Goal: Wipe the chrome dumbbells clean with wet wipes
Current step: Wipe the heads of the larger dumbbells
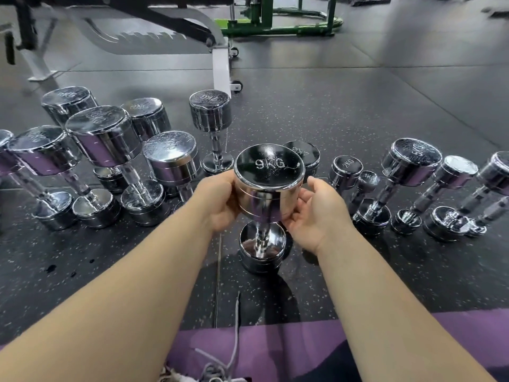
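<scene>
One dumbbell is in work now: the 9KG dumbbell (265, 199) stands upright on the rubber floor (330, 111), directly in front of you. Its lower head (259, 255) rests on the floor, its handle (260, 232) is vertical, and its upper head (269, 164), with the mark 9KG on the flat face, sits between your two hands.

Your left hand (220, 199) lies with the palm against the left side of the upper head and is curled round it; its fingers go behind the chrome and are hidden. Your right hand (314, 213) cups the right side: its fingers (293, 213) are bent in under the lower edge of the head, and the thumb stands up just beside the rim. Both hands grip the metal directly. No wet wipe is visible in either hand or on the floor.

I judge that you are placing or turning this dumbbell, not wiping it. The next move calls for a wipe in one hand, while the other hand keeps the heavy piece steady so that it does not tip over.

To the left stands a close group of larger dumbbells (104, 139), to the right a row of smaller ones (410, 161), some leaning. Behind them are a bench (220, 67) and a green frame (275, 23). Dark spots (51, 268) mark the floor at the left.
</scene>
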`<move>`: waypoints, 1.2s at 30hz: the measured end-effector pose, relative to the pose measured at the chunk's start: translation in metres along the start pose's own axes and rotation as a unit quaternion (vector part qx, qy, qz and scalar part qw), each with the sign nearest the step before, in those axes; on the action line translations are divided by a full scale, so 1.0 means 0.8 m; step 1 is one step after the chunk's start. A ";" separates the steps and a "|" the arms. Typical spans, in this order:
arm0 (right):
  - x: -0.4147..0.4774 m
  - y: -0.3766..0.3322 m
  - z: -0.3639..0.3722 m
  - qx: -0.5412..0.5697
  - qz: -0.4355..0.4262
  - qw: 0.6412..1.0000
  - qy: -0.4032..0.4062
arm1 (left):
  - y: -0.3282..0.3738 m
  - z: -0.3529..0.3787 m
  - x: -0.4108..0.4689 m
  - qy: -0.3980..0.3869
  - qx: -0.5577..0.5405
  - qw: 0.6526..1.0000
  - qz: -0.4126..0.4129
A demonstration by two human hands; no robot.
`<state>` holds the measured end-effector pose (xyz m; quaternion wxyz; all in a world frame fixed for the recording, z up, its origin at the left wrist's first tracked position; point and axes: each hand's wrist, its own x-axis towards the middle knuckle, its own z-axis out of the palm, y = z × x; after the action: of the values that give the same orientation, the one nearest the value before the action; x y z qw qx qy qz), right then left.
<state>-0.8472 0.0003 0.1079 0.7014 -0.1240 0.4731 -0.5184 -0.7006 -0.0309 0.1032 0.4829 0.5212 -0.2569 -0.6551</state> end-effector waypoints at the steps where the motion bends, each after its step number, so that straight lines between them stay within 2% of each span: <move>1: 0.002 0.000 0.002 -0.003 0.007 1.000 -0.010 | 0.001 -0.003 0.002 -0.015 0.024 1.000 -0.008; 6: 0.019 0.002 0.004 -0.018 0.023 0.998 -0.060 | -0.008 -0.011 0.010 -0.096 0.058 0.991 -0.075; 10: 0.018 -0.002 0.004 -0.019 0.029 0.997 -0.070 | -0.006 -0.015 0.012 -0.071 0.068 0.990 -0.099; 12: 0.013 -0.005 0.002 0.026 0.040 0.998 -0.047 | -0.001 -0.021 0.011 -0.051 0.074 0.990 -0.105; 16: 0.003 -0.004 -0.008 0.115 0.057 0.991 -0.023 | 0.006 -0.037 0.004 -0.018 0.020 0.996 -0.081; 21: -0.014 0.009 -0.015 0.054 0.098 0.993 -0.048 | 0.001 -0.021 -0.017 -0.035 0.041 0.996 -0.064; 26: -0.017 0.006 -0.010 0.145 0.067 0.987 -0.033 | -0.004 -0.022 -0.029 -0.029 0.028 0.996 -0.074; 31: -0.031 0.013 -0.012 0.002 0.067 0.997 -0.033 | -0.003 -0.023 -0.035 -0.021 0.025 0.997 -0.064; 34: -0.033 0.000 -0.015 0.056 0.006 0.998 -0.023 | -0.005 -0.023 -0.041 -0.019 0.019 0.998 -0.058; 36: -0.034 -0.008 -0.014 0.048 -0.008 0.999 -0.013 | -0.006 -0.024 -0.043 -0.016 0.016 0.998 -0.055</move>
<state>-0.8600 0.0245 0.1208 0.7085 -0.1008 0.4374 -0.5445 -0.6850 0.0048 0.1080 0.4335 0.5319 -0.2458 -0.6847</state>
